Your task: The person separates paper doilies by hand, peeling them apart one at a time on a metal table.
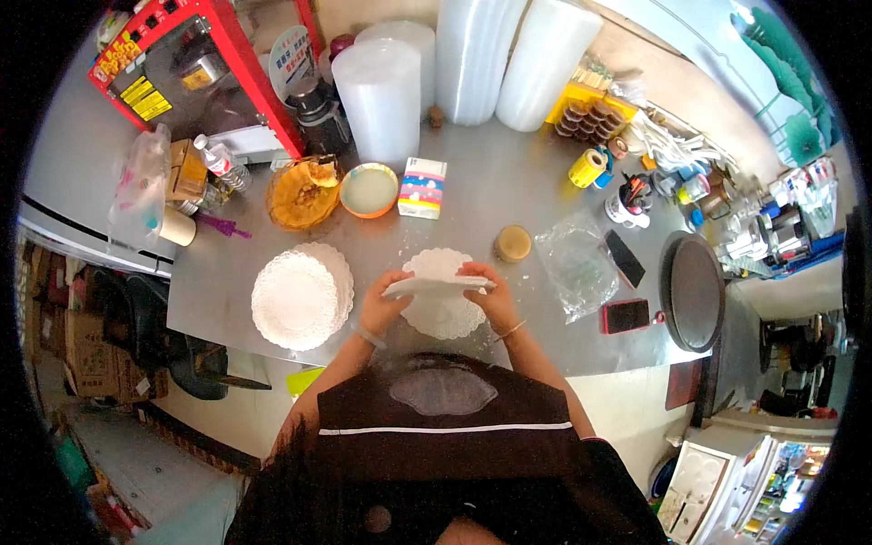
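Both my hands grip a thin white flat sheet (440, 286) tilted nearly edge-on, so I cannot tell its exact kind. My left hand (385, 303) pinches its left end, thumb toward the middle. At the opposite end my right hand (496, 300) grips it the same way. Just beneath lies a white doily (443, 318) with a scalloped edge, flat on the table and partly covered by the sheet. To the left is a pile of similar round white doilies (296, 300) with lacy rims.
On the metal table (490, 354) stand a round lidded jar (513, 243), a tissue box (422, 189), an orange-rimmed bowl (369, 190) and a woven basket (300, 195). A plastic bag (577, 263), two phones and a dark round tray (692, 291) lie right. White specks dot the table.
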